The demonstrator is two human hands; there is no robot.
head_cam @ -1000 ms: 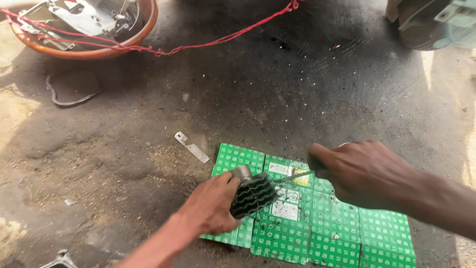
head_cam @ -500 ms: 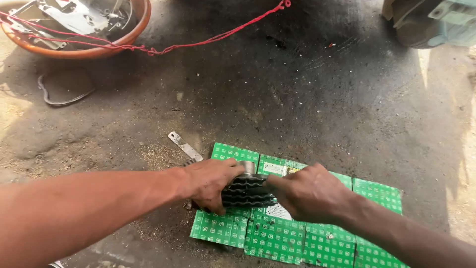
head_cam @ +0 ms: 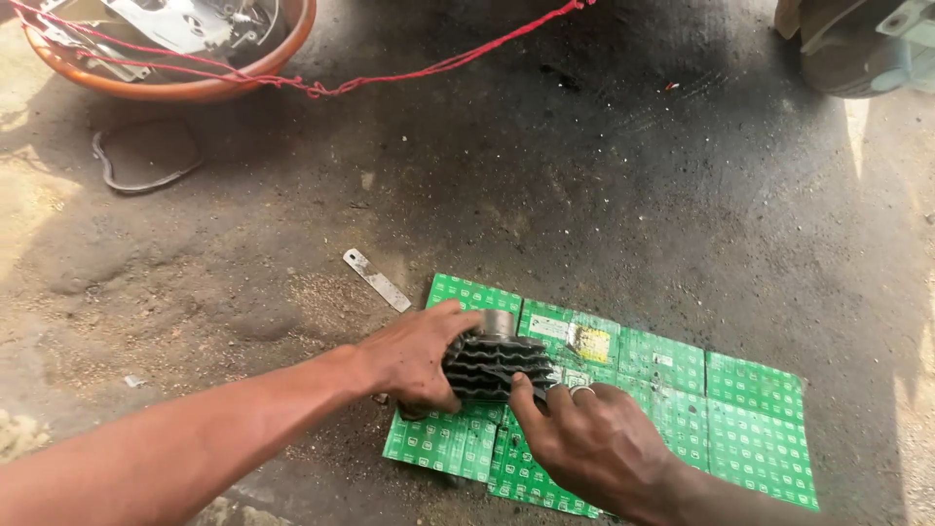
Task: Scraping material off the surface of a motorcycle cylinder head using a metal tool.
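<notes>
We grip a dark finned engine cylinder (head_cam: 497, 368) with both hands on a flattened green printed carton (head_cam: 682, 409) spread over oil-stained ground (head_cam: 584, 195). Our left hand (head_cam: 414, 358) wraps the cylinder's left end, fingers curled over the fins; our right hand (head_cam: 584, 438), a ring on one finger, presses its thumb and fingertips against the near side of the fins. The cylinder lies on its side near the carton's left half, its pale sleeve end showing at the top.

We judge the step in hand to be steadying and turning the part for inspection or cleaning on the carton. Any next move would call for a firm two-handed hold, since the fins are narrow and probably greasy, and for keeping the part over the carton rather than the dirt.

A thin metal strip (head_cam: 376, 280) lies just beside the carton's upper left corner. An orange basin (head_cam: 195, 90) of metal parts, a red cord (head_cam: 429, 68) and a curved dark gasket-like loop (head_cam: 136, 175) sit well apart at the top left.

The basin is cut off by the frame, as is a machine part (head_cam: 867, 44) at the top right. The cylinder's bore and underside are hidden by our hands.
</notes>
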